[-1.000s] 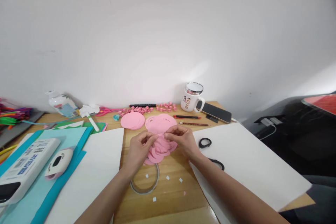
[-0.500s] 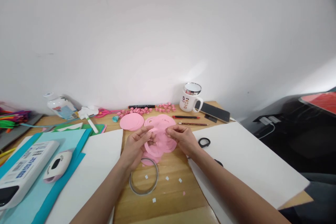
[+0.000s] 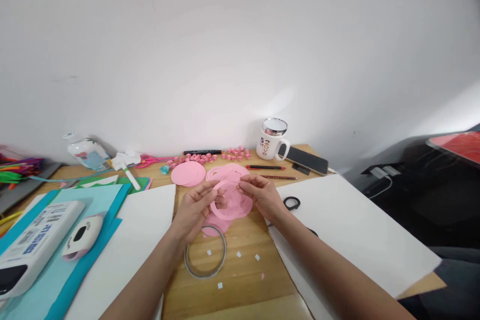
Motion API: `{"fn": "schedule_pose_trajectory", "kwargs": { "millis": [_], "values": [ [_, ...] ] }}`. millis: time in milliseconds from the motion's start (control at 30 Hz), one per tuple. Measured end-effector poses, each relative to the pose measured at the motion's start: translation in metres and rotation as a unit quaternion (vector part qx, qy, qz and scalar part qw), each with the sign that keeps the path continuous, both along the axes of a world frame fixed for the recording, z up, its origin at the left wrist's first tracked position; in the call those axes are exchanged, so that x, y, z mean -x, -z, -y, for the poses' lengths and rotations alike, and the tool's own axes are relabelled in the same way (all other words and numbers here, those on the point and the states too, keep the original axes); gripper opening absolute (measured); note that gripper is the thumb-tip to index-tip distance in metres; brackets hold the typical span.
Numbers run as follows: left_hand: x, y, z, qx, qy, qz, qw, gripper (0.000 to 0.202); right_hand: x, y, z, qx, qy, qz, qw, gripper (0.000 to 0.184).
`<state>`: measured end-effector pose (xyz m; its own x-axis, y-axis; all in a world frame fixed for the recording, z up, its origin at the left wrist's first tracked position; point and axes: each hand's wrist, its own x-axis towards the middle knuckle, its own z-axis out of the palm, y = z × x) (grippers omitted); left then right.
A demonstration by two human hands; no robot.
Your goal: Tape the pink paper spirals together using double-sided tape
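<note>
A thin pink paper ring point(image 3: 220, 216) is stretched between my two hands above the table. My left hand point(image 3: 193, 206) pinches its left edge between thumb and fingers, and my right hand point(image 3: 261, 194) pinches its upper right edge. Behind and beneath it lie more pink paper cut-outs point(image 3: 234, 170), some with openings in them. To their left is a pile of pink paper circles point(image 3: 188, 174). Near my left wrist, a roll of tape point(image 3: 224, 256) lies flat on the wooden table. Black scissors handles point(image 3: 291, 203) show beside my right forearm, which covers part of them.
Small rolled pink paper pieces point(image 3: 195, 159) and a black marker point(image 3: 202, 152) lie by the wall. A white mug point(image 3: 265, 146), phone point(image 3: 309, 160) and red-black pen point(image 3: 265, 167) are at the back right. White sheets point(image 3: 360, 230) flank the work area; a glue bottle point(image 3: 88, 152) stands left.
Both hands have stayed close together, still gripping the paper. The ring has shifted slightly right and up, and my right fingers have changed position a little.
</note>
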<state>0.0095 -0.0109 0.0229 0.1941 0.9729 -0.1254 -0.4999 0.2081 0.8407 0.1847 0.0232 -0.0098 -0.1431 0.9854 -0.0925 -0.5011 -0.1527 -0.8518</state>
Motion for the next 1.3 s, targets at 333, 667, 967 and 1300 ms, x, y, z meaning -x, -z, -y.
{"fn": "schedule_pose_trajectory", "kwargs": {
  "millis": [333,667,967,1300],
  "values": [
    [-0.0031,0.0076,0.0018,-0.013,0.022,-0.099,0.995,0.023,0.0012,-0.0014,0.0024,-0.029,-0.015,0.059,0.998,0.022],
    [-0.0041,0.0043,0.0042,-0.024,0.037,-0.144,0.989,0.030,0.0006,-0.0025,0.0049,-0.029,-0.043,0.049,0.997,0.025],
    [-0.0046,0.0059,0.0034,-0.016,0.032,-0.135,0.990,0.028,-0.0002,-0.0019,0.0025,0.017,-0.009,0.031,0.999,0.028],
    [-0.0063,0.0050,0.0060,-0.004,0.037,-0.145,0.989,0.025,0.0031,-0.0044,0.0050,-0.020,0.008,0.015,1.000,0.019]
  ]
}}
